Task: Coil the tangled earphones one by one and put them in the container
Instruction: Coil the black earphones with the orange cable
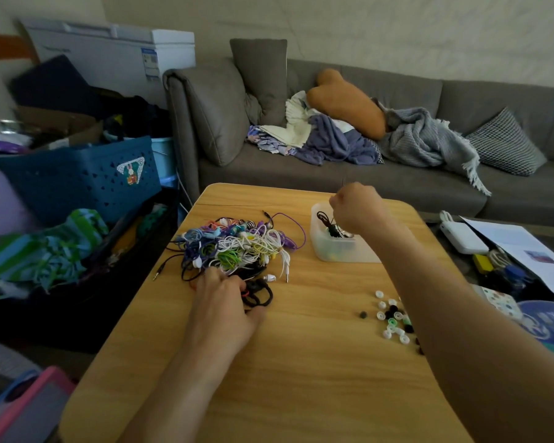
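On the desk (pixel 301 362) our left hand (pixel 224 302) rests on the near edge of the earphones (pixel 234 244), fingers curled into black cords. Ear tips (pixel 392 318) lie right. Farther, our right hand (pixel 355 206) hangs fisted over the container (pixel 330 251), pinching a black earphone (pixel 328 223).

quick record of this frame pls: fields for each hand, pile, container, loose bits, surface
left hand: at the near edge of the pile, fingers on a black earphone loop
right hand: fist above the container, fingers hidden
pile: tangled earphones, many colours, left-centre of table
container: translucent tub, open, dark cord inside
ear tips: white, black and green, scattered right of centre
table: light wood
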Tool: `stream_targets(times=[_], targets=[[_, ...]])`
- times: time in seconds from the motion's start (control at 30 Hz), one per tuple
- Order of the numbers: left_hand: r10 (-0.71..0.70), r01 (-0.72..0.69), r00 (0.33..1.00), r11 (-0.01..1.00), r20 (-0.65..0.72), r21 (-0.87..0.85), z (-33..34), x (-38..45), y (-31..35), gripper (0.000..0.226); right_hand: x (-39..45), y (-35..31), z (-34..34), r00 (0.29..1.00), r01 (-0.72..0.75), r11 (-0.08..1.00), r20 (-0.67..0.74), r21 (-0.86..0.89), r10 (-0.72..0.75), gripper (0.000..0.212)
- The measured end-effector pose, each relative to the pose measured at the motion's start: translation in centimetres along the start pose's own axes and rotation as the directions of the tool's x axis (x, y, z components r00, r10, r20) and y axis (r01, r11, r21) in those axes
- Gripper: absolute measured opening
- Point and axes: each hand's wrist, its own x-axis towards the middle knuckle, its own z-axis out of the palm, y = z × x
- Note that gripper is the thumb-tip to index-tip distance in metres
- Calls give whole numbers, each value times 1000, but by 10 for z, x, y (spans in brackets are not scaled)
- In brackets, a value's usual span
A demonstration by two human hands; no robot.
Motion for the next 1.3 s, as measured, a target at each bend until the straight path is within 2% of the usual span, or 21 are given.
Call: stream_targets(times=[0.1, 0.2, 0.27, 0.37, 0.5, 0.57, 0.63, 0.73, 0.8, 0.83, 0.9, 0.97, 1.03, 1.13, 1.23, 1.3], targets=[[59, -61, 998, 994, 20, 95, -3, -1, 2, 48, -19, 8, 4, 961, 162, 969, -254, 186, -111, 21], [133, -130, 991, 980, -6, 152, -5, -1, 2, 45, -56, 6, 12, 905, 317, 900, -378, 298, -193, 17], [177, -172, 982, 982, -66, 73, -5, -3, 3, 46, -79, 6, 22, 922, 341, 845, -322, 412, -215, 15], [214, -233, 965, 964, -154, -123, -10, -7, 7, 49, -114, 6, 41, 956, 287, 803, -208, 522, -207, 15], [140, -151, 988, 880, -58, -450, -22, -21, 18, 50, -157, 5, 50, 965, 262, 712, -158, 651, -210, 20], [52, 17, 995, 745, 83, -666, -26, -29, 27, 53, -172, 6, 50, 958, 269, 669, -124, 693, -257, 26], [-25, 240, 964, 516, 266, -822, -29, -35, 36, 52, -183, 11, 55, 957, 228, 626, -52, 745, -287, 31], [-42, 472, 880, 207, 474, -857, -33, -39, 44, 52, -188, 21, 69, 939, 186, 664, 67, 724, -336, 44], [-10, 549, 835, 81, 551, -832, -31, -38, 46, 47, -186, 24, 67, 917, 186, 665, 115, 723, -381, 46], [-11, 566, 824, 61, 566, -822, -30, -37, 46, 43, -185, 25, 63, 906, 178, 660, 141, 730, -400, 46], [-51, 566, 824, 84, 564, -820, -26, -33, 44, 34, -180, 28, 56, 869, 243, 719, 184, 651, -459, 42], [-84, 548, 837, 128, 541, -827, -21, -30, 42, 23, -178, 33, 54, 812, 347, 825, 296, 446, -502, 30], [-88, 514, 858, 179, 507, -839, -17, -29, 40, 15, -178, 37, 55, 765, 413, 848, 379, 333, -521, 45], [-61, 462, 884, 260, 463, -848, -12, -32, 40, 18, -178, 37, 56, 809, 379, 834, 295, 401, -509, 31], [-76, 373, 925, 360, 372, -855, -6, -36, 43, 24, -174, 42, 54, 881, 262, 847, 245, 463, -406, 27], [-88, 287, 957, 374, 275, -882, -5, -38, 45, 28, -170, 48, 52, 917, 143, 821, 238, 552, -320, 26]])
